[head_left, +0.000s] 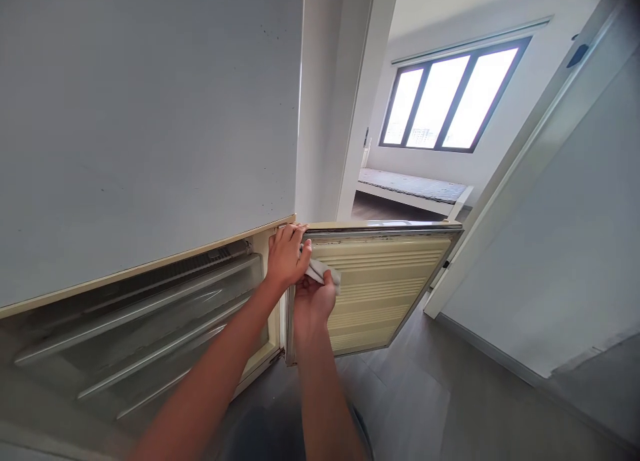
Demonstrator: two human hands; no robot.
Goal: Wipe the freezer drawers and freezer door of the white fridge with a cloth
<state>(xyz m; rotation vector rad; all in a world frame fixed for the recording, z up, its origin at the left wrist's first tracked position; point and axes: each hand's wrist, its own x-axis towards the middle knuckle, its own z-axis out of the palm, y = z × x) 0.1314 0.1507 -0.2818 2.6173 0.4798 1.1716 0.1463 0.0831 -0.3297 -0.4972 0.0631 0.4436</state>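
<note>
A fridge's lower door [385, 281] stands swung open to the right, its yellowed ribbed inner side facing me. My left hand [286, 254] rests with curled fingers on the hinge-side corner where the door meets the cabinet [150, 127]. Just below and to the right, my right hand [313, 299] is closed on a small white cloth [323, 273] pressed against the door's inner edge near the gasket.
Clear freezer drawers [150, 327] fill the open lower compartment at left. A doorway behind the open door leads to a room with a bed base [415, 187] and a window [450, 101]. A white room door [550, 201] stands at right over grey floor.
</note>
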